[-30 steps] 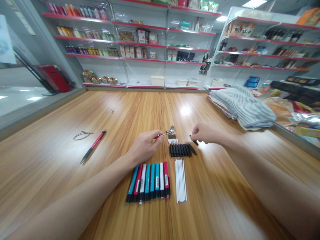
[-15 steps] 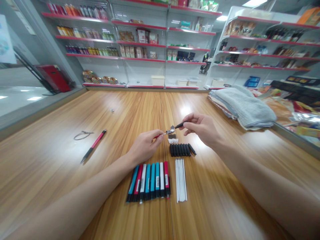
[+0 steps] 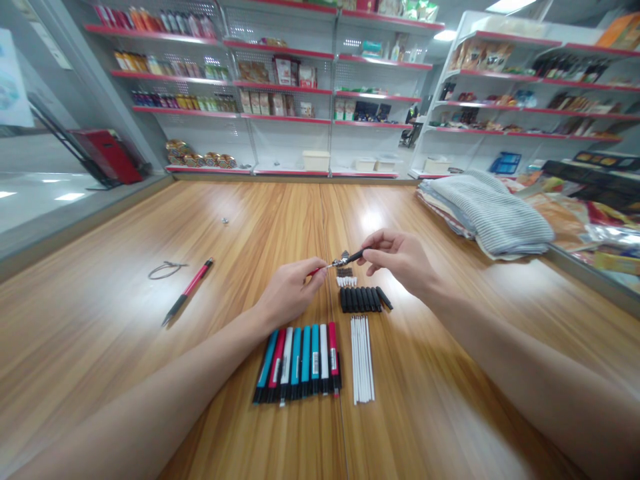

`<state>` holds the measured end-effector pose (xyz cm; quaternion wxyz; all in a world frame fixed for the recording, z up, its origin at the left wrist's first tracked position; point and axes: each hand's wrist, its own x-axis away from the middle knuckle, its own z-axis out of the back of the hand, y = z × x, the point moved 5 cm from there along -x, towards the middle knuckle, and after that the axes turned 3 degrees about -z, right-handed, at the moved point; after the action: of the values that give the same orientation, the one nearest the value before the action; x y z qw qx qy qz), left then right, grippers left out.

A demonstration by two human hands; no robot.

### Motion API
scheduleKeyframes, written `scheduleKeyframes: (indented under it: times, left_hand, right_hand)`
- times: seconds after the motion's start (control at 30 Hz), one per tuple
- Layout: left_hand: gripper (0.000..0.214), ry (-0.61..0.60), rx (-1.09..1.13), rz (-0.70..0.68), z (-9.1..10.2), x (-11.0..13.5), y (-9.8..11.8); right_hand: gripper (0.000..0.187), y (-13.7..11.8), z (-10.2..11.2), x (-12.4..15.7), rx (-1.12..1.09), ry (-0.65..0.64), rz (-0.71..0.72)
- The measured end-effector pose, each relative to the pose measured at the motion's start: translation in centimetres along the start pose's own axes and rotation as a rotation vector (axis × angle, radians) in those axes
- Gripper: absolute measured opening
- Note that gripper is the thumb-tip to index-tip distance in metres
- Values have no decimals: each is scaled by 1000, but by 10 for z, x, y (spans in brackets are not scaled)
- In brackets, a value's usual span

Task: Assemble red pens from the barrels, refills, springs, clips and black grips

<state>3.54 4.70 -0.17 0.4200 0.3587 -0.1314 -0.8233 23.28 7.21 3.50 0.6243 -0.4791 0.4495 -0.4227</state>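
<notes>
**Slip risk over loose small parts**

Black grip (image 3: 359,255) pinched in right hand (image 3: 403,261), near end by silver tips (image 3: 345,254). Left hand (image 3: 287,291) pinches red barrel (image 3: 315,271) opposite; contact unclear. Off-axis push could slip, scattering small dark pieces (image 3: 344,272) nearby.

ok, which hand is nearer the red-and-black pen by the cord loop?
Left. The left hand is right of the pen; the right hand is farther right, past the left one, holding a black grip.
</notes>
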Motion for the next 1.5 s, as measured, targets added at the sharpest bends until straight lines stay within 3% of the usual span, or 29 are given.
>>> scheduleKeyframes:
  times: [0.13, 0.3, 0.43, 1.17, 1.5]
  left_hand:
    - [27, 9, -3, -3, 0, 0, 0]
    - [27, 6, -1, 5, 0, 0, 0]
    - [26, -9, 3, 3, -1, 0, 1]
    - [22, -7, 83, -73, -4, 0, 2]
    - [19, 12, 80, -94, -3, 0, 1]
  right_hand:
    - [25, -1, -4, 3, 64, 1, 56]
    - [21, -9, -9, 14, 343, 71, 231]
    - [24, -9, -16, 18, 476, 59, 258]
    - [26, 3, -23, 18, 526, 24, 225]
    - [18, 4, -23, 19, 685, 22, 484]
